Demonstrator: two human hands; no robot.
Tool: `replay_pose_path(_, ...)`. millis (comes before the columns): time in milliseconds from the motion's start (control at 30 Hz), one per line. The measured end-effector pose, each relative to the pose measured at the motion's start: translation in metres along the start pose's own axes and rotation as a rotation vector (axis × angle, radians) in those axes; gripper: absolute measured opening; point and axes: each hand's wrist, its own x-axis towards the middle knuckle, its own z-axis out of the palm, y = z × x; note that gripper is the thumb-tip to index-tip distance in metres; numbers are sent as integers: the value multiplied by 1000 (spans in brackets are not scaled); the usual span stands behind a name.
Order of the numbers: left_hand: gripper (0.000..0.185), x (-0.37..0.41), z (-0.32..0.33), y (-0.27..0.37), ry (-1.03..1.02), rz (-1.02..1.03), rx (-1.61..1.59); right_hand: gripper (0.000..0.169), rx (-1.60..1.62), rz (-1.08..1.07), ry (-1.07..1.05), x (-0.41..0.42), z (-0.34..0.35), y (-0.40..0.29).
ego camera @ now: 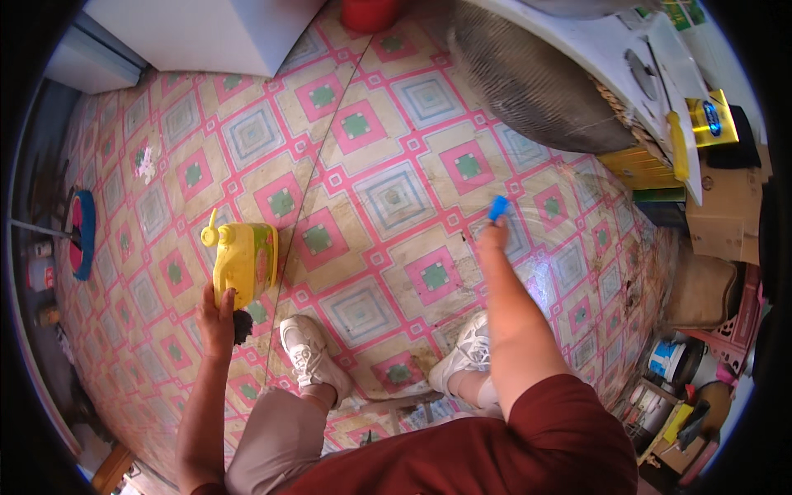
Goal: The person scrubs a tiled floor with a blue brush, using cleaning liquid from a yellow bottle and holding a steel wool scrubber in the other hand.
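Observation:
My left hand (216,315) grips a yellow plastic jug (242,260) by its lower end. The jug has a green and red label, and a yellow cap with a thin spout points away from me. A dark fuzzy clump (242,327) shows just beside my left fingers; whether I hold it or it lies on the floor, I cannot tell. Low over the patterned floor covering (371,247), my right hand (493,235) is closed around a small blue object (499,208), blurred by motion. A shiny wet-looking patch lies to the right of that arm.
My white shoes (309,356) stand near a low stool (402,402). On the left are a blue-rimmed round mop (81,235) and several containers. White cabinets (210,37) and a red bucket (369,15) stand ahead. A wicker basket (526,80), cardboard box (721,210) and cluttered shelf line the right.

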Motion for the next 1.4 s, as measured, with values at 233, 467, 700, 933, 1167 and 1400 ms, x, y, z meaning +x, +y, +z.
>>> replay_pose_path(233,43,-19,-43,18,168,-145,-121,39,-690,-737,-644,-138,15,-276)
replay_pose_path(467,45,16,-49,30,184,-6,97,31,-308,-962,-690,-158,-91,-302)
replay_pose_path(700,61,19,-23,62,146,-5,401,34,-204,-458,-552,-87,-144,-137)
replay_pose_path(933,33,36,-22,43,168,28,600,18,336,200,-85,12,-159,-20)
replay_pose_path(1167,24,41,13,35,278,-67,210,27,109,258,272,50,-101,56)
replay_pose_path(1400,33,36,17,19,326,-76,157,65,-89,145,-574,-50,23,-173)
